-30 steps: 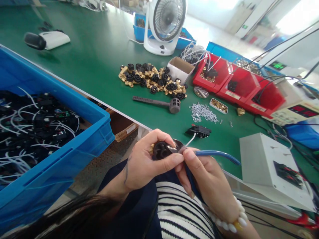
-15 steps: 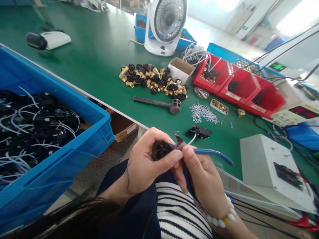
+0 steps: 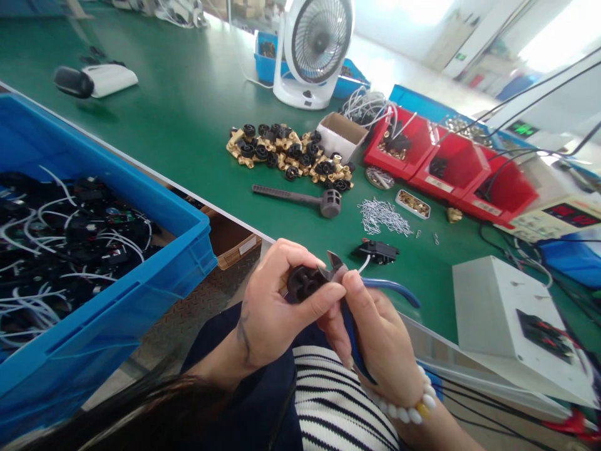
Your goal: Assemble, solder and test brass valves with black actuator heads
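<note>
My left hand (image 3: 277, 307) grips a brass fitting with a black round knob (image 3: 304, 283); most of the brass is covered by my fingers. In my right hand (image 3: 382, 332) is a pair of cutting pliers (image 3: 337, 266) with blue handles, its jaws parted beside the knob. One blue handle sticks out to the right; the other runs down under my palm. Just past the pliers, a black module (image 3: 376, 250) with a white wire lies on the green table. Small metal clips (image 3: 384, 217) are heaped behind it.
A grey plastic mallet (image 3: 300, 197) lies before a pile of brass-and-black fittings (image 3: 286, 150). Red bins (image 3: 451, 166) and a white fan (image 3: 305, 94) stand behind. At left is a blue crate (image 3: 188, 244) of wired black parts; at right, a grey box (image 3: 483, 307).
The projecting blue handle has swung inward and down, and the jaws sit slightly differently against the knob. My left hand keeps its grip. The view has shifted slightly.
</note>
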Available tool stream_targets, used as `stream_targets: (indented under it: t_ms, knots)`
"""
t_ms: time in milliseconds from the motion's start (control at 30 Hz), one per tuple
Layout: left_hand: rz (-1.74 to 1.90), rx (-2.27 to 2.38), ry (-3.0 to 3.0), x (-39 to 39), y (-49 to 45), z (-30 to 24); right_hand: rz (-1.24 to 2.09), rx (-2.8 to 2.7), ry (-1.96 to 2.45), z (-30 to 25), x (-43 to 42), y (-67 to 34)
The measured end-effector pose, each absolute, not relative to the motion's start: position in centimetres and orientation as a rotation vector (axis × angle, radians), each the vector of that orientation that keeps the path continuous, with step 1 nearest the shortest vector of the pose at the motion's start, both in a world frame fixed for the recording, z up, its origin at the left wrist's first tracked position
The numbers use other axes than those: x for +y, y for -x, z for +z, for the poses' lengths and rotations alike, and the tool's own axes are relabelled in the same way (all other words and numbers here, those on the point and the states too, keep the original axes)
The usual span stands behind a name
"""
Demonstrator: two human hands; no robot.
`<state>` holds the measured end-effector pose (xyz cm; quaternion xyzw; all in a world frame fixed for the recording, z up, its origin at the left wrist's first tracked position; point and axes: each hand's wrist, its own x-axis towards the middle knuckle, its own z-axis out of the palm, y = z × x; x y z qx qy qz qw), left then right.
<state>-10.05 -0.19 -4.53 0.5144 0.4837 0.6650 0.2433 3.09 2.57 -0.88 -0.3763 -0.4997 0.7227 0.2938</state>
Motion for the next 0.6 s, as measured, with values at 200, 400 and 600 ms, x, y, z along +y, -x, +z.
stream_targets:
  t_ms: [200, 400, 600]
  knots:
    - [1.8, 1.296, -1.412, -0.2, 10.3, -4.7, 2.066, -1.444, 0.945, -0.9, 3.6, -3.4]
    - [1.818, 1.462, -1.447, 0.3, 10.7, -4.6, 2.018, -1.297, 0.954, -1.7, 3.7, -2.7]
    - [1.755, 1.271, -1.437, 0.4, 11.6, -4.7, 2.097, -1.441, 0.951, -1.1, 4.1, -2.8]
